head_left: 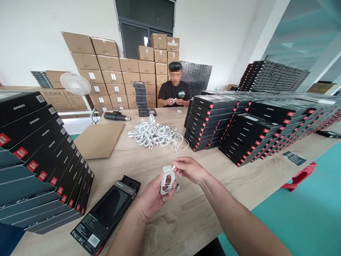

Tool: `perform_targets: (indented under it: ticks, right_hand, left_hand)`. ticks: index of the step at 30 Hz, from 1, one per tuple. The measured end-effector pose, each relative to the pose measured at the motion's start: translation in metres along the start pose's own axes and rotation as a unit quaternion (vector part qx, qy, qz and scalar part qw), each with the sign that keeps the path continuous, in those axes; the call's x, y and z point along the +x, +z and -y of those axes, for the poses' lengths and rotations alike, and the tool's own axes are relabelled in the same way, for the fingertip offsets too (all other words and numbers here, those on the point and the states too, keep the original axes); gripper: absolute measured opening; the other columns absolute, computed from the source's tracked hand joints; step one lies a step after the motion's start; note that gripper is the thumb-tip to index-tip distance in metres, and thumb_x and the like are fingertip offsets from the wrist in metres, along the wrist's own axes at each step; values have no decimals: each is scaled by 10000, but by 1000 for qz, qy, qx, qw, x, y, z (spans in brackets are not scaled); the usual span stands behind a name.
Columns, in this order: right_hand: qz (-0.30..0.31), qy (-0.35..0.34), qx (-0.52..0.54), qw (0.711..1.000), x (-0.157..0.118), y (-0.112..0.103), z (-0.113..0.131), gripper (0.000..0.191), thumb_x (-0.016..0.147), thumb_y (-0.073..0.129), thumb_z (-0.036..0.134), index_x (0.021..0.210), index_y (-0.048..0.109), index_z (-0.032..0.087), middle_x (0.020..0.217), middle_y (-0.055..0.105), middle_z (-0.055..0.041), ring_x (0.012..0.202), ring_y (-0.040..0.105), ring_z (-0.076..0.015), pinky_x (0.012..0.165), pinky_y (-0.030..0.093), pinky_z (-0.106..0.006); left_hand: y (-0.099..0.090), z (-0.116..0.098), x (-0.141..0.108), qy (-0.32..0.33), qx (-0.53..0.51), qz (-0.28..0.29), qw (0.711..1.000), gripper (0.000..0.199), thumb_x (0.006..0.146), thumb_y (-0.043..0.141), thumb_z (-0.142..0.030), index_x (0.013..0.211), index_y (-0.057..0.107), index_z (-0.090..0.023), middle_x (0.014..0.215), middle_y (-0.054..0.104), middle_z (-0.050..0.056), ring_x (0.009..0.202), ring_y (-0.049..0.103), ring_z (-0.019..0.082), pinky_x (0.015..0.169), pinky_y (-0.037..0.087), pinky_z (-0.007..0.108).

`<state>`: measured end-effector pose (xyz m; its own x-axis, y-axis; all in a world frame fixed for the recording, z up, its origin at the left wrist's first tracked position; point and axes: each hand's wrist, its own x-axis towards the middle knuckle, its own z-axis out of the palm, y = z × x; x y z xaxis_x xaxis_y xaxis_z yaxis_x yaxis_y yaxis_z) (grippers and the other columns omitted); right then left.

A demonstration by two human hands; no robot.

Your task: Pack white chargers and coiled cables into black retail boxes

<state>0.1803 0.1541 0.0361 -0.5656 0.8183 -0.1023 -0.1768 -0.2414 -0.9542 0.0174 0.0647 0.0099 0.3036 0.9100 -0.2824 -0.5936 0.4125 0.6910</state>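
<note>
A coiled white cable (pixel 165 185) rests in my left hand (pixel 151 197), whose fingers are closed around it from below. At the top of the coil sits a white block (pixel 167 168), perhaps a plug or adapter. With thumb and fingertips my right hand (pixel 189 170) pinches the end of the cable beside that block. A small object (pixel 177 187) with a dark mark shows just past my left fingertips; its kind is unclear. To the left of my left hand lies a black box (pixel 106 213) with its end flap open. Beyond my hands is a tangled pile of white cables (pixel 157 132).
Stacked black boxes stand at the left (pixel 48 156) and right (pixel 213 121). A cardboard sheet (pixel 98 139) and a heat gun (pixel 116 116) lie at the back left. Across the table a co-worker (pixel 174 89) holds a small white item. A red stool (pixel 299 177) stands beyond the right edge.
</note>
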Motion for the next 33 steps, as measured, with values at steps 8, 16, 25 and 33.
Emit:
perform_targets:
  ticks: [8,16,25,33]
  right_hand:
    - [104,58,-50,992,2,-25,11,378,656,868,452,752,707,124,660,679,2,557,560,-68,560,431,-189]
    - [19,6,21,1000,-2,-11,-8,413,638,883,451,836,668,160,773,731,-28,657,642,-116,619,479,-227]
    - [8,8,147,989,8,1,-36,444,604,898,490,721,627,159,634,633,34,543,570,-71,549,457,-188]
    - [10,1,115,993,6,4,-30,418,598,912,440,809,704,145,631,632,28,546,546,-65,522,411,-173]
  left_hand:
    - [3,6,5,-33,14,40,999,393,842,654,-519,944,610,-142,752,619,49,489,436,52,424,187,157]
    - [6,-4,2,62,129,-42,989,205,775,649,-320,907,554,-197,754,634,7,505,416,57,457,219,169]
    - [6,-2,3,61,157,-36,985,228,709,602,-235,931,594,-181,749,640,10,471,396,51,439,169,178]
    - [-2,-7,4,22,28,30,999,197,726,635,-262,885,614,-147,740,582,20,479,379,48,414,160,165]
